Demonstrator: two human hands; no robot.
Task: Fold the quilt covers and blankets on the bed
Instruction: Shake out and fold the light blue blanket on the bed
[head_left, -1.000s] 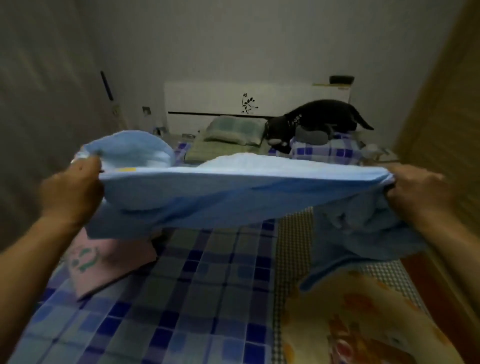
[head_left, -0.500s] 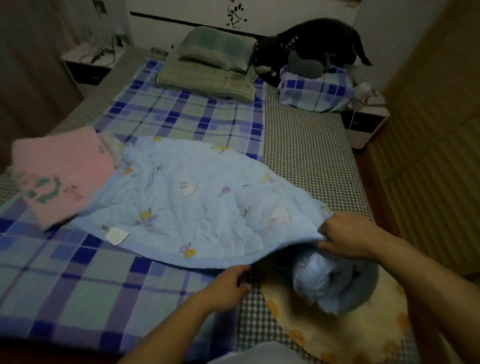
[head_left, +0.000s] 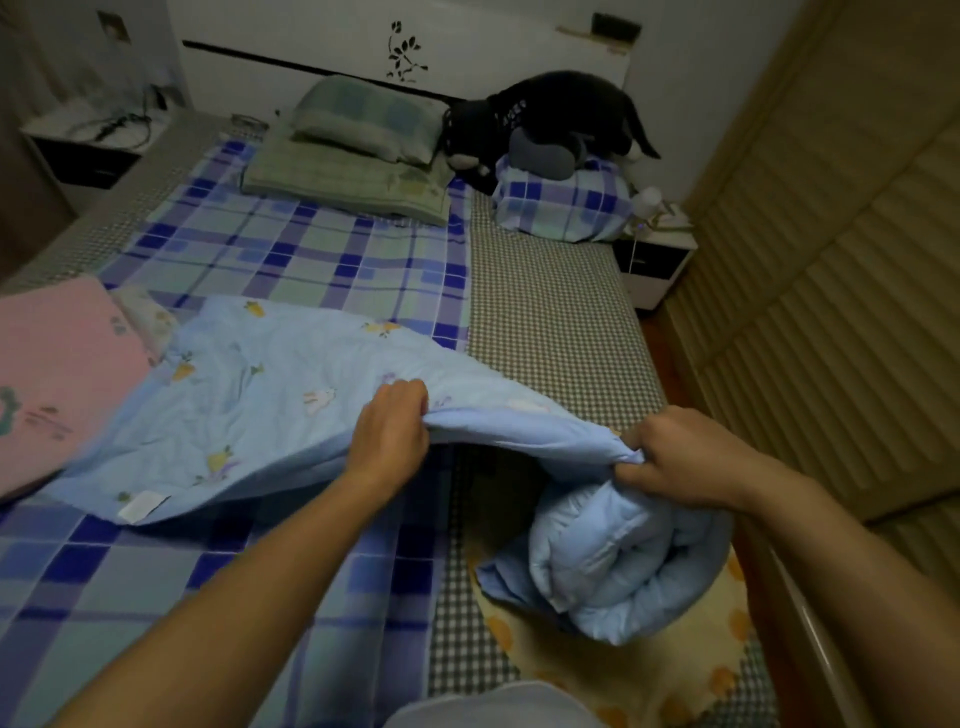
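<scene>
Head camera puts our left hand (head_left: 390, 434) at the near edge of the blue quilt (head_left: 270, 395), fingers curled over the hem and lifting it off the bed (head_left: 550, 322). Our right hand (head_left: 680, 457) is further along the same edge, toward the wardrobe side, pinching a bunched fold of the cloth. Between the two hands the hem hangs raised in a shallow arch.

Outward from the hands, most of the quilt lies spread across the checked sheet (head_left: 291, 254), printed side up, with a white label (head_left: 143, 506) showing at its near left corner. Below our right hand, the rest of the quilt sits in a loose roll on a yellow flowered blanket (head_left: 649, 670). Just left of the quilt, touching its far left corner, lies a pink blanket (head_left: 57, 374), flat and apparently already folded.

We judge the task to be partly done: the pink piece looks finished, the blue quilt is only being straightened for its first fold, and the yellow blanket is untouched.

Beyond the quilt, toward the headboard, sit a green pillow (head_left: 363, 124) and a black plush toy (head_left: 540, 124) on a checked bundle (head_left: 563, 208).

What lies under the raised hem is in shadow. The yellow blanket is cut off at the bottom edge, so we cannot tell its full extent, and the roll hides how much quilt is tucked inside.
</scene>
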